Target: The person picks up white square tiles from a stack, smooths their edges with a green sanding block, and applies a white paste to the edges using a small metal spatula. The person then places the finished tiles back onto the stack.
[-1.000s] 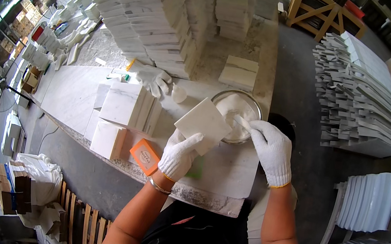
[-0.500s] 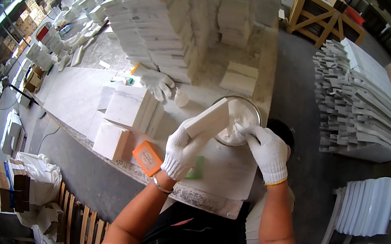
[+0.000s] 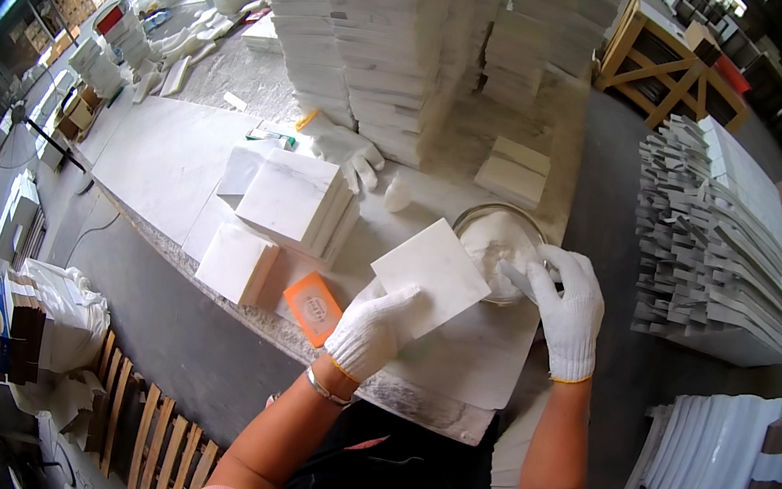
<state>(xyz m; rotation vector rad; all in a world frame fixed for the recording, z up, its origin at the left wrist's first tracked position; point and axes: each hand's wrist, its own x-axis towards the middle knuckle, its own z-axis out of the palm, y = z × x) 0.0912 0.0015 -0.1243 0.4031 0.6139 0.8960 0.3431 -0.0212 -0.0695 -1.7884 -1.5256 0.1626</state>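
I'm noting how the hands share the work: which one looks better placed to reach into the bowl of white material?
Probably the right hand: it is at the right edge of the bowl. The left hand is occupied, holding the square white tile toward the bowl's left side.

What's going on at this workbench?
A person in white knit gloves is at a workbench with tall stacks of pale slabs behind. The left hand holds a square white tile, tilted beside a round bowl of white material. The right hand is at the bowl's right side and seems to hold a small pale tool, hard to make out. An orange box and a loose glove lie to the left.
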